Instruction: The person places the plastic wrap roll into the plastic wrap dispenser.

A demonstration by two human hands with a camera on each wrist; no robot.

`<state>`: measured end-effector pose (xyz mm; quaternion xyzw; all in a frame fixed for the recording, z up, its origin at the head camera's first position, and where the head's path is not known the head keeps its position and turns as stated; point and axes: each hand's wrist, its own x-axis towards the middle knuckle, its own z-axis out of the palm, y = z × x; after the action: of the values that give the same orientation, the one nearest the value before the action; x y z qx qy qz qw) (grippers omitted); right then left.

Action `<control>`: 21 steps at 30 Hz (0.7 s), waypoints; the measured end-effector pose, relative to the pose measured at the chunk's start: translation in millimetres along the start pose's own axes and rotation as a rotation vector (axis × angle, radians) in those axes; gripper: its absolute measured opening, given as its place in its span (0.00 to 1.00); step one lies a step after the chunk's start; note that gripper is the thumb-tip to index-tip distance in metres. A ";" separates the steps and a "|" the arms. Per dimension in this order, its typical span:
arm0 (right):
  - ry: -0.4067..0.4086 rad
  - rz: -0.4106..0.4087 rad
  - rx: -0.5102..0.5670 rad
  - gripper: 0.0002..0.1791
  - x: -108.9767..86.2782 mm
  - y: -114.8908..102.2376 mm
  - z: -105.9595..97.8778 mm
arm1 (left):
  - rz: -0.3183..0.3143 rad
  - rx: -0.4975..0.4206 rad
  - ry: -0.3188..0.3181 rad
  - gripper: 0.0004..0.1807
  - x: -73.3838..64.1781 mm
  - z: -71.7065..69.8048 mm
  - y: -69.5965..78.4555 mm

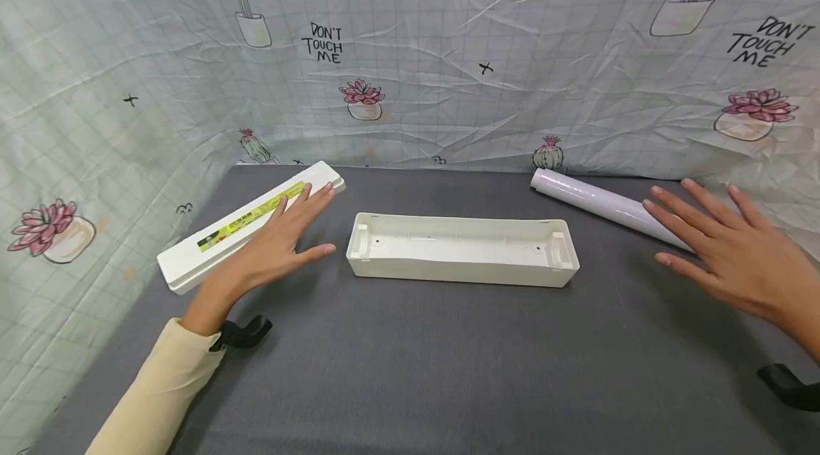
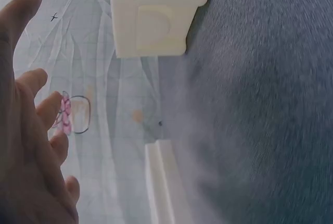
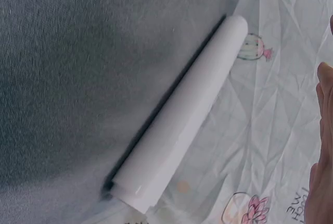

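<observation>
A long white lid (image 1: 186,255) with a yellow-green label (image 1: 253,216) lies slanted at the left. Over its near side hovers my left hand (image 1: 272,236), fingers spread and holding nothing. An open white rectangular box (image 1: 461,271) sits in the middle, its hollow inside facing up. Off to the right, a roll of glossy whitish film (image 1: 596,203) lies at a slant against the back. My right hand (image 1: 737,252) is extended by the roll's near end, overlapping it in the head view, with nothing in its grasp. In the right wrist view the whole roll (image 3: 182,114) shows beside that hand.
A dark grey cloth surface (image 1: 435,362) lies under everything. Behind and to the left hangs a pale printed sheet (image 1: 448,106) with cactus drawings, meeting the surface just beyond the lid and roll. Both wrists wear black straps (image 1: 246,332).
</observation>
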<state>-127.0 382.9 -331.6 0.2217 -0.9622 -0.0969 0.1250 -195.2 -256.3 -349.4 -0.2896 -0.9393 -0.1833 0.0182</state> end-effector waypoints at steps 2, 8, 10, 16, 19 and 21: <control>-0.008 0.008 0.007 0.51 0.7 3.3 1.4 | 0.001 -0.048 -0.014 0.49 3.5 3.0 -0.4; -0.018 0.032 0.034 0.49 1.5 12.0 4.9 | 0.047 -0.188 -0.053 0.54 14.7 11.7 -1.1; -0.024 0.042 0.035 0.49 2.0 14.2 6.2 | 0.058 -0.221 -0.064 0.55 18.2 13.5 -1.0; -0.027 0.054 0.035 0.48 2.7 18.9 10.9 | 0.072 -0.317 -0.094 0.59 26.8 18.5 1.9; -0.023 0.054 0.043 0.48 2.2 21.6 13.9 | 0.076 -0.338 -0.112 0.61 29.8 22.3 3.1; -0.028 0.056 0.041 0.48 2.9 23.5 16.5 | 0.071 -0.344 -0.122 0.61 31.1 24.6 3.6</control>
<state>-143.6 404.5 -341.0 0.1956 -0.9715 -0.0768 0.1096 -217.3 -228.0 -366.8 -0.3322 -0.8825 -0.3227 -0.0821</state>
